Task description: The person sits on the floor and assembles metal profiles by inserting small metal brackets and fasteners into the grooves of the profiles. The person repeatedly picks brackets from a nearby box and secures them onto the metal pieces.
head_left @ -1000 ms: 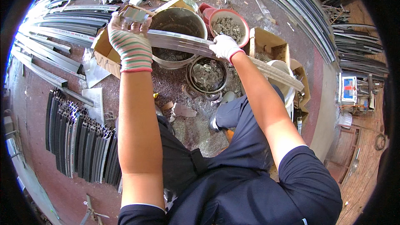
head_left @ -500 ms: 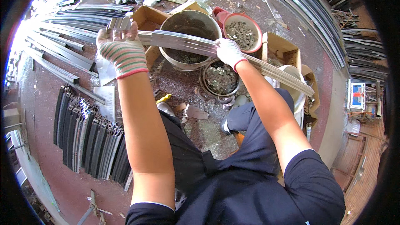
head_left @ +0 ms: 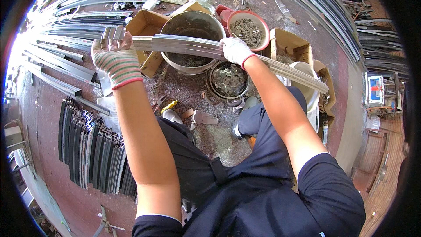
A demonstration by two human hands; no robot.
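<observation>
A bundle of long, thin silvery metal strips stretches across in front of me, sloping down to the right. My left hand, in a striped knitted glove with bare fingertips, is closed round its left end, where short stub ends stand above the fingers. Farther along, my right hand, gloved the same way, grips the bundle with the fingers wrapped over it. The strips pass above a large grey bucket and a smaller round tub of metal pieces. Their right part runs beneath my right wrist.
A red-rimmed bucket of small metal parts stands beyond my right hand, beside a cardboard box. Long metal profiles lie at the far left. Dark short profiles are stacked on the left floor. A yellow-handled tool lies by my foot.
Both hands and the strips have shifted slightly left in the picture, as have the buckets and boxes. Both hands keep their hold.
</observation>
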